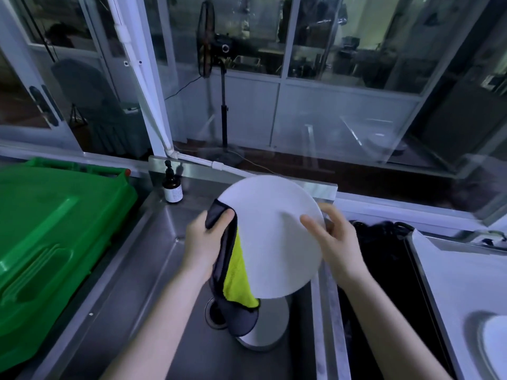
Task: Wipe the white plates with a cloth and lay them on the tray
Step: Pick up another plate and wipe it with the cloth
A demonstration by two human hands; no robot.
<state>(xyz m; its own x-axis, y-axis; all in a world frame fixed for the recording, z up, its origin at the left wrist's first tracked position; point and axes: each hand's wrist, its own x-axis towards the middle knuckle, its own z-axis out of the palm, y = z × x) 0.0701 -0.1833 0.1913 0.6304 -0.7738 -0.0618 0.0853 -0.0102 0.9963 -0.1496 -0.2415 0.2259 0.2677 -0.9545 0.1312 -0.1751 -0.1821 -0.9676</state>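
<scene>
The round white plate (274, 234) is held up, tilted, above the stainless steel sink (153, 270), its face turned towards the camera. The left hand (203, 239) pinches the grey-and-yellow microfibre cloth (236, 272) over the plate's left rim, thumb on top of the fabric, with the rest of the cloth hanging down over the basin. The right hand (337, 237) clamps the opposite rim, thumb on the face and fingers behind.

A second white plate (263, 341) lies on the sink floor under the hanging cloth. To the right, across a dark gap, sits what appears to be the pale flat tray (450, 272), with another white plate (496, 335) on it at the frame's edge.

This looks like the wiping step, the edge being worked. Next, the cloth probably needs to cover the remaining surface while the right hand turns the plate, then the plate must be carried across the gap and laid flat on the tray.

A green plastic bin lid (49, 229) lies left of the sink, and a brown pump bottle (172, 187) stands at the sink's back corner.
</scene>
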